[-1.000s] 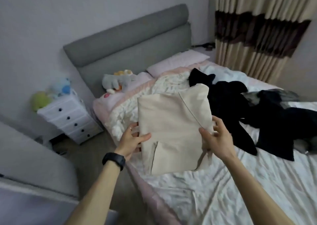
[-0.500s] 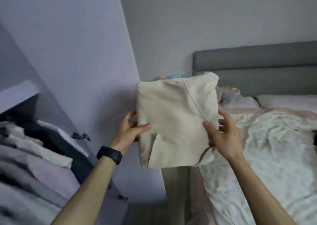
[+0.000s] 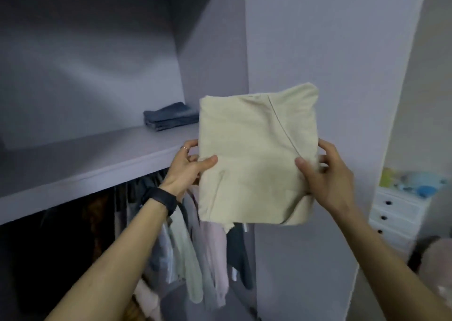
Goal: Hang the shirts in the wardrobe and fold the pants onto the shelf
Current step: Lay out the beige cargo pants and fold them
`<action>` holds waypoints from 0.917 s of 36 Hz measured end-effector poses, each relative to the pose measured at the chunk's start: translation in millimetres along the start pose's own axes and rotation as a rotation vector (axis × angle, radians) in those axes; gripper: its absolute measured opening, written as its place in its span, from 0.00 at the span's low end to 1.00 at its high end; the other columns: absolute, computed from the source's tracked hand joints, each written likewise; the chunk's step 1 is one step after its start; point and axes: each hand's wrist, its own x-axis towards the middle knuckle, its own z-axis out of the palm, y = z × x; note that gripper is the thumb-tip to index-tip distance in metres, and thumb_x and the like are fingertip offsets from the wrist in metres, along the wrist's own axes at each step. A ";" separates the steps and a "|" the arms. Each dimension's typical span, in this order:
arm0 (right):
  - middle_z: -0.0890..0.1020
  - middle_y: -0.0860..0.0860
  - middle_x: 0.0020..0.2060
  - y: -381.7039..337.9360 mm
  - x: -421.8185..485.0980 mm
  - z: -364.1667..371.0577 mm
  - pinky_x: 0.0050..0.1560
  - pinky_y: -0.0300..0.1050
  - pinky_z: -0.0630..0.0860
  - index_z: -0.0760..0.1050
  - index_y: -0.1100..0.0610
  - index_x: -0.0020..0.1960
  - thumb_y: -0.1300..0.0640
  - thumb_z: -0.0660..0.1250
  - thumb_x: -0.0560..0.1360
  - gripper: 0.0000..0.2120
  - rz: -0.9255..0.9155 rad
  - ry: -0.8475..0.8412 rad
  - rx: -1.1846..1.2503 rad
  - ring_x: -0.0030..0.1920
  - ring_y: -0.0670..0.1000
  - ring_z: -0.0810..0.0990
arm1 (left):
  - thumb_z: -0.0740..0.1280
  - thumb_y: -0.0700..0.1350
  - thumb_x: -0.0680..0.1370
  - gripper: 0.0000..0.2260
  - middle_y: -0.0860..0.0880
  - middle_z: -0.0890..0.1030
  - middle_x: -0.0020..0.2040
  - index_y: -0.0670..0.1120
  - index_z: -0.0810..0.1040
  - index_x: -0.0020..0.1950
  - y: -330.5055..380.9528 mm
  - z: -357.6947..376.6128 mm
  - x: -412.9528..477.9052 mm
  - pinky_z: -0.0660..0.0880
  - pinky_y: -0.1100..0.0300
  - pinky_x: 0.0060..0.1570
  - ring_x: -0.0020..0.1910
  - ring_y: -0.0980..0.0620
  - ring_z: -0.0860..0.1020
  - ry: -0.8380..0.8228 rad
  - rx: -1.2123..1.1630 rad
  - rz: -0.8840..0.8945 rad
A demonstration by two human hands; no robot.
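At the open wardrobe (image 3: 210, 51), I hold the folded beige pants (image 3: 256, 154) upright in the air, in front of the shelf (image 3: 85, 164) and not yet resting on it. My left hand (image 3: 188, 171) pinches the bundle's left edge, thumb flat on the front and fingers tucked behind. My right hand (image 3: 325, 174) grips the right edge the same way, thumb on the front and fingers curled round the back.

To land it well, I judge the bundle should be tipped flat and slid in over the shelf's front lip with both hands under it. I should let go only once its weight is on the board, so the loose lower corner does not fall open. It could go on the bare board beside the jeans, or squarely on top of them.

The shelf carries one stack of folded jeans (image 3: 171, 116) near its right end. Below it, the hanging section holds a row of garments (image 3: 195, 242) packed close together: pale green, pink, grey and darker pieces. Off to the right stands a white chest of drawers (image 3: 396, 213) with its drawers closed and soft toys (image 3: 415, 181) on top. What the drawers hold cannot be seen.
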 end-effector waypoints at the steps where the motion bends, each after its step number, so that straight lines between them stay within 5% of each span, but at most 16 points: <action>1: 0.78 0.38 0.46 -10.0 11.1 18.8 0.42 0.33 0.69 0.69 0.35 0.65 0.40 0.71 0.75 0.21 -0.019 -0.025 0.029 0.44 0.36 0.78 | 0.77 0.44 0.73 0.24 0.45 0.86 0.52 0.52 0.72 0.66 6.6 -18.9 3.9 0.82 0.58 0.39 0.47 0.49 0.86 0.043 0.028 0.013; 8: 0.77 0.34 0.45 -61.3 74.0 135.3 0.39 0.21 0.68 0.73 0.44 0.68 0.48 0.73 0.76 0.22 -0.104 -0.184 0.166 0.43 0.25 0.75 | 0.78 0.50 0.73 0.19 0.55 0.86 0.43 0.57 0.73 0.59 38.3 -126.3 30.9 0.82 0.52 0.40 0.40 0.52 0.85 0.254 0.202 0.022; 15: 0.76 0.37 0.43 -120.3 143.6 252.5 0.50 0.46 0.74 0.74 0.47 0.67 0.48 0.73 0.75 0.21 -0.157 -0.320 0.196 0.49 0.50 0.79 | 0.77 0.50 0.73 0.20 0.53 0.87 0.40 0.57 0.71 0.58 65.5 -220.6 72.3 0.80 0.58 0.30 0.37 0.52 0.85 0.392 0.264 0.011; 22: 0.77 0.42 0.39 -168.9 190.1 358.0 0.46 0.40 0.68 0.76 0.49 0.64 0.51 0.75 0.74 0.20 -0.165 -0.410 0.210 0.45 0.50 0.78 | 0.77 0.53 0.73 0.26 0.50 0.81 0.55 0.52 0.70 0.65 74.1 -300.2 116.9 0.80 0.55 0.39 0.49 0.48 0.82 0.528 0.354 -0.039; 29: 0.80 0.53 0.62 -187.8 191.7 458.3 0.53 0.41 0.70 0.72 0.53 0.69 0.54 0.73 0.76 0.23 -0.148 -0.669 0.112 0.53 0.52 0.76 | 0.75 0.54 0.74 0.25 0.44 0.81 0.59 0.42 0.76 0.65 32.8 -360.8 130.7 0.81 0.47 0.54 0.53 0.44 0.81 0.554 0.362 -0.263; 33: 0.80 0.54 0.64 -187.1 177.9 486.5 0.56 0.44 0.74 0.75 0.52 0.67 0.55 0.68 0.78 0.18 -0.215 -0.756 -0.123 0.61 0.56 0.78 | 0.67 0.61 0.79 0.41 0.46 0.60 0.80 0.44 0.51 0.82 28.0 -369.2 124.9 0.62 0.54 0.72 0.76 0.46 0.64 0.433 0.609 -0.361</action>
